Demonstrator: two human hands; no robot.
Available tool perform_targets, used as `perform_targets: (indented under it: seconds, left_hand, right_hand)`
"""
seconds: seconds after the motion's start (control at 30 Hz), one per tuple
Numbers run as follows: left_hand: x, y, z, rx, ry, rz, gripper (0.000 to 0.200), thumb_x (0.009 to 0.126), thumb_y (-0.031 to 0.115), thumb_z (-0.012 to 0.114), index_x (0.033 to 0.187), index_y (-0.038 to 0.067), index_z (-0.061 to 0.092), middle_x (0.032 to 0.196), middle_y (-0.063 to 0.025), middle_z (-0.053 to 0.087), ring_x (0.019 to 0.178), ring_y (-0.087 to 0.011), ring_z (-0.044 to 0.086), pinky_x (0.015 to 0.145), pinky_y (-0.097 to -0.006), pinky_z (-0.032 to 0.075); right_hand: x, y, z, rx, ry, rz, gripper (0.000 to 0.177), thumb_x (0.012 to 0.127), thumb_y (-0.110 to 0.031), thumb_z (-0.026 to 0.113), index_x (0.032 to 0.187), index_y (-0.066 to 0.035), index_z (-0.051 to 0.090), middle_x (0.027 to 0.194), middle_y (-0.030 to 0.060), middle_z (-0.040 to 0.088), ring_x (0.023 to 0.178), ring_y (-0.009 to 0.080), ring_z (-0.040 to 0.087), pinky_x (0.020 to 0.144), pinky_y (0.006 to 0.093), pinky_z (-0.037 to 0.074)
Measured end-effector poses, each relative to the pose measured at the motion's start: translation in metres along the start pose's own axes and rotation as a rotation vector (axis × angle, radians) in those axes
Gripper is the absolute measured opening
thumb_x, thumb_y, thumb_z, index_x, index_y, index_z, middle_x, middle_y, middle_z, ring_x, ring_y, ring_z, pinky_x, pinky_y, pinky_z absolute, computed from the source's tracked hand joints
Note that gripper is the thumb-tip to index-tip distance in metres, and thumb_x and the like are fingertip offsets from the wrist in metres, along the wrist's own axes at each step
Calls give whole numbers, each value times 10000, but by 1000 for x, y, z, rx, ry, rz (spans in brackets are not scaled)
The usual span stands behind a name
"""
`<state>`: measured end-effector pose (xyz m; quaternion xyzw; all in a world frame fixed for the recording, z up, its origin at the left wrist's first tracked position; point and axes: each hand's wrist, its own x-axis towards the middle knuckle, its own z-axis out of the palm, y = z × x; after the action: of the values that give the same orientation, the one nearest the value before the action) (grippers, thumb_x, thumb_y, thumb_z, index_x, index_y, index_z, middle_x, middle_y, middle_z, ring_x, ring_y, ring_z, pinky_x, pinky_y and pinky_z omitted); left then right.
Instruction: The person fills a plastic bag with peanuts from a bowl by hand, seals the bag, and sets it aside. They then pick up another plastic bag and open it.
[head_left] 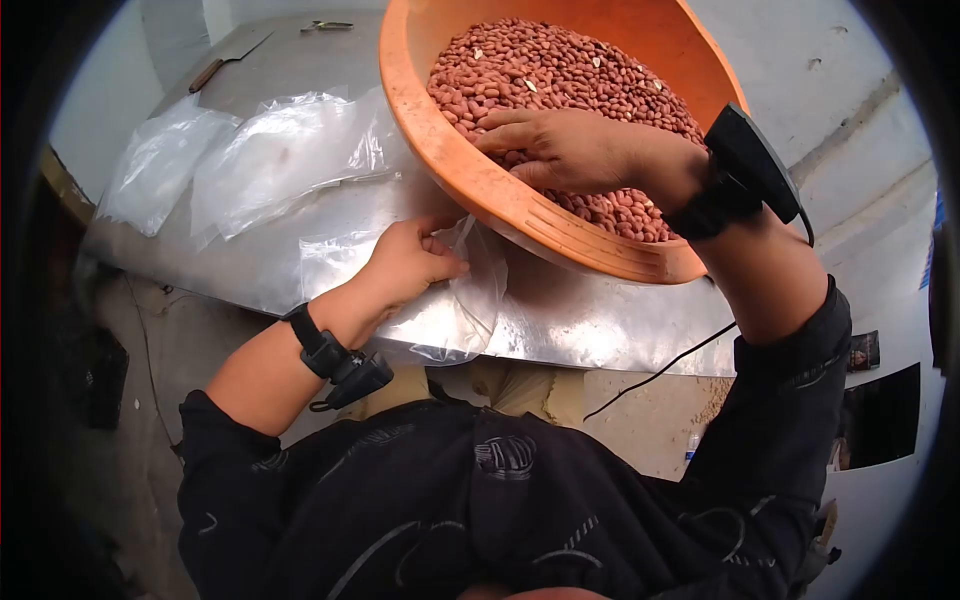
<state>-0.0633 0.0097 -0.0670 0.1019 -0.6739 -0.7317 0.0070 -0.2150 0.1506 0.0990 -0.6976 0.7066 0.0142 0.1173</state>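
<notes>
A big orange basin (440, 140) leans toward me on the metal table, holding a heap of red-skinned peanuts (560, 70). Over the near side of the heap is my right hand (570, 150), its fingers stretched out and apart, the fingertips at the peanuts near the left rim. My left hand (410, 262) is closed, pinching a clear plastic bag (475, 290) just below the basin's rim. The bag hangs at the table's front edge and looks empty. Both wrists carry black strapped devices.
Stacks of clear plastic bags (285, 160) lie on the metal table (590, 325) to the left. Behind them are a knife (222, 66) with a wooden handle and a small metal tool (327, 25). A black cable (660, 370) runs below the table edge at right.
</notes>
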Motion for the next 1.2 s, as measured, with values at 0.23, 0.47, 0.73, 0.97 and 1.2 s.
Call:
perform_targets:
  seconds: [0.23,0.47,0.73,0.97,1.2]
  left_hand:
    - [-6,0,-4,-72,65,-71,221,772,41,714,943,-66,624,772,-77,623,597,-105,540,522,-217,432]
    - [-16,-2,3,-237,15,-103,98,863,95,626,886,12,580,729,-24,570,548,-69,500,476,-210,389]
    - [-28,9,22,-344,12,-113,120,911,157,575,848,61,539,762,-58,624,501,-81,511,480,-204,412]
    - [-49,11,19,-379,-58,-105,168,919,172,536,801,53,538,740,-74,620,539,-97,549,495,-213,425]
    - [-84,28,26,-406,-38,15,196,941,212,537,824,56,558,754,-69,631,549,-87,552,518,-210,451]
  right_hand:
    - [-44,26,16,15,-62,258,419,851,-117,565,1254,-28,492,1177,144,487,1109,301,501,952,355,416]
    - [-66,31,34,89,115,274,180,802,-44,560,976,-9,586,907,110,518,868,241,535,788,330,452]
    - [-72,43,49,113,444,369,171,802,-58,598,964,-11,627,805,113,611,717,205,587,690,309,483]
    - [-66,25,16,569,630,399,120,867,-94,603,957,-27,646,768,-2,601,651,70,519,579,220,445]
    - [-34,-95,17,1111,466,26,108,867,-85,619,942,-11,645,734,-21,572,587,39,518,511,185,412]
